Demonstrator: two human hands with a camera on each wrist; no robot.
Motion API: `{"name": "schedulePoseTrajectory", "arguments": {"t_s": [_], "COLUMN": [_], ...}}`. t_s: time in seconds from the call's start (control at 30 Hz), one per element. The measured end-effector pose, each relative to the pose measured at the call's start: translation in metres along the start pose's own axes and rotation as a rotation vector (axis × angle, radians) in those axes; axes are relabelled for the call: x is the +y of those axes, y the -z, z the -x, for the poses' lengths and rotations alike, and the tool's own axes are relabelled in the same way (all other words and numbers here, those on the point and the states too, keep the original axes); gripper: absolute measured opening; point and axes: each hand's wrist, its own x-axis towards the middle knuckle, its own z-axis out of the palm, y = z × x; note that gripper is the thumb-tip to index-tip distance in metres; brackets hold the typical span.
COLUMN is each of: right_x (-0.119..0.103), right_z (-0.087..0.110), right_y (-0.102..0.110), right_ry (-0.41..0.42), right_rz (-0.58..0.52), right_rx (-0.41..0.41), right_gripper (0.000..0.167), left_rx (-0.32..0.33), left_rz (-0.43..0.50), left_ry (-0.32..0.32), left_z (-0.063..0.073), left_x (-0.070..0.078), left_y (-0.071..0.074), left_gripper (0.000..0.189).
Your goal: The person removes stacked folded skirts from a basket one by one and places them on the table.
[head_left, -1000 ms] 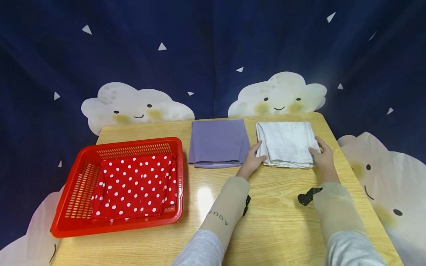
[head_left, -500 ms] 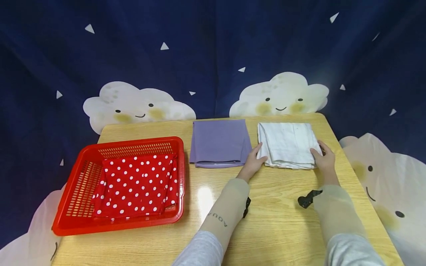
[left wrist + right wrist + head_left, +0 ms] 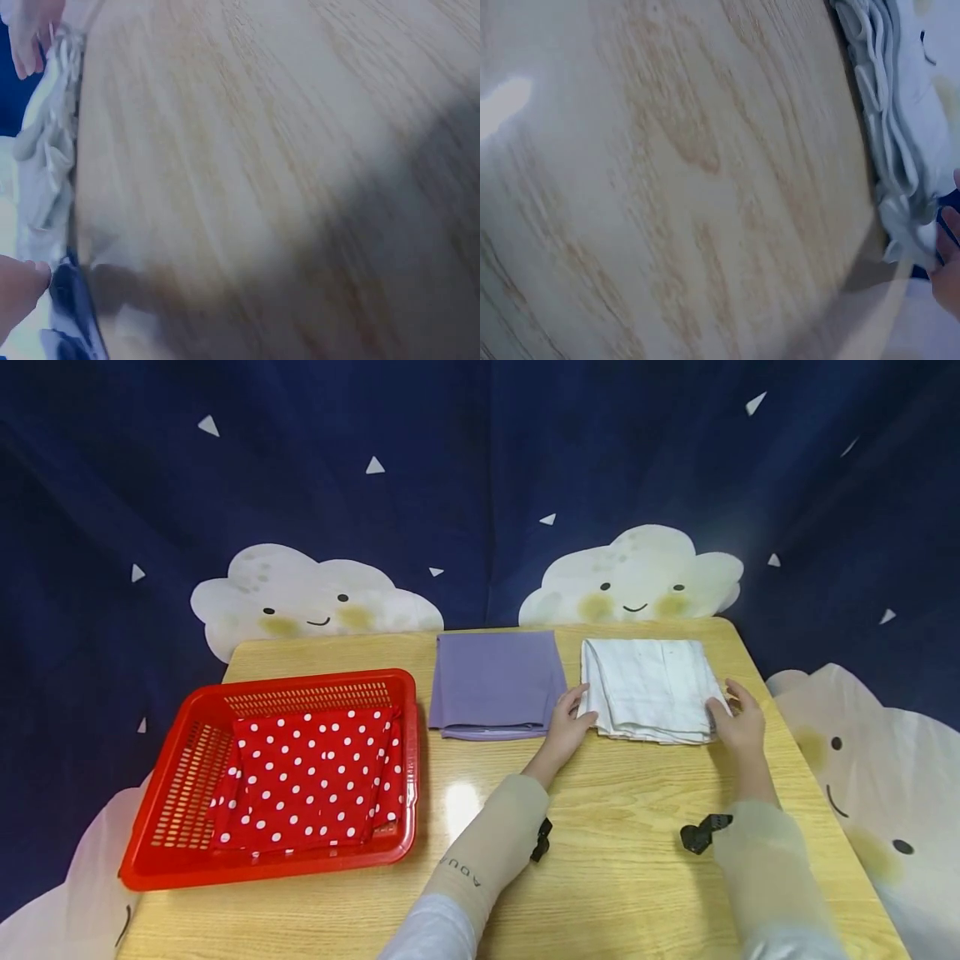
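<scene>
A folded white cloth (image 3: 652, 685) lies at the back right of the table. My left hand (image 3: 566, 727) is at its left edge, thumb and fingers apart and fingertips right at the fold. At the opposite edge, my right hand (image 3: 742, 722) has its fingers spread, the thumb tip at the cloth. In the left wrist view, the left thumb (image 3: 22, 289) shows beside the edge of the stacked layers. The right wrist view catches the fingers of the right hand (image 3: 949, 262) by a loose corner of the white cloth (image 3: 889, 112).
Left of the white cloth lies a folded purple cloth (image 3: 495, 681). A red plastic basket (image 3: 408, 777) at the left holds a red cloth with white dots (image 3: 307, 777). Behind the wooden table (image 3: 600, 877) hangs a dark blue curtain (image 3: 480, 468) with clouds.
Both hands have eased slightly back from the white cloth, and the right fingers have spread away from its edge. The cloths and basket lie as before; the view has shifted a little.
</scene>
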Motion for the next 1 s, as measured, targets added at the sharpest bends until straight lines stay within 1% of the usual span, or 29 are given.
{"name": "schedulePoseTrajectory", "arguments": {"t_s": [0.1,0.17,0.2,0.3,0.37,0.4,0.43,0.5,0.63,0.7,0.8,1.0], "right_x": [-0.013,-0.023,-0.028,-0.042,-0.051,-0.056,-0.06,-0.068,-0.083,-0.09,-0.099,-0.119], "right_z": [0.007,0.012,0.014,0.021,0.025,0.027,0.03,0.034,0.04,0.043,0.047,0.056], "right_y": [0.0,-0.001,-0.001,-0.004,-0.007,-0.009,-0.011,-0.015,-0.023,-0.028,-0.036,-0.054], "right_ry": [0.038,0.063,0.082,0.144,0.197,0.22,0.241,0.287,0.367,0.408,0.466,0.548], "right_rz": [0.002,-0.004,-0.006,-0.009,-0.006,-0.003,-0.001,-0.001,-0.004,-0.012,-0.022,-0.012], "right_rx": [0.052,0.076,0.09,0.112,0.124,0.127,0.124,0.116,0.064,0.037,0.007,-0.061], "right_gripper": [0.05,0.049,0.048,0.045,0.044,0.043,0.043,0.043,0.044,0.045,0.045,0.047], "left_rx": [0.027,0.043,0.049,0.073,0.09,0.098,0.105,0.119,0.135,0.141,0.15,0.149], "left_rz": [-0.072,-0.172,-0.238,-0.492,-0.651,-0.717,-0.782,-0.873,-0.979,-1.003,-1.035,-1.034], "left_ry": [-0.091,-0.167,-0.21,-0.331,-0.384,-0.401,-0.409,-0.426,-0.439,-0.436,-0.412,-0.372], "left_z": [0.004,0.007,0.008,0.013,0.017,0.019,0.021,0.026,0.037,0.042,0.051,0.071], "left_x": [0.006,0.012,0.015,0.024,0.029,0.032,0.035,0.043,0.06,0.069,0.083,0.106], "left_y": [0.004,0.009,0.012,0.023,0.031,0.035,0.038,0.045,0.056,0.062,0.068,0.08], "left_gripper": [0.044,0.042,0.041,0.038,0.037,0.037,0.038,0.038,0.039,0.039,0.04,0.045]}}
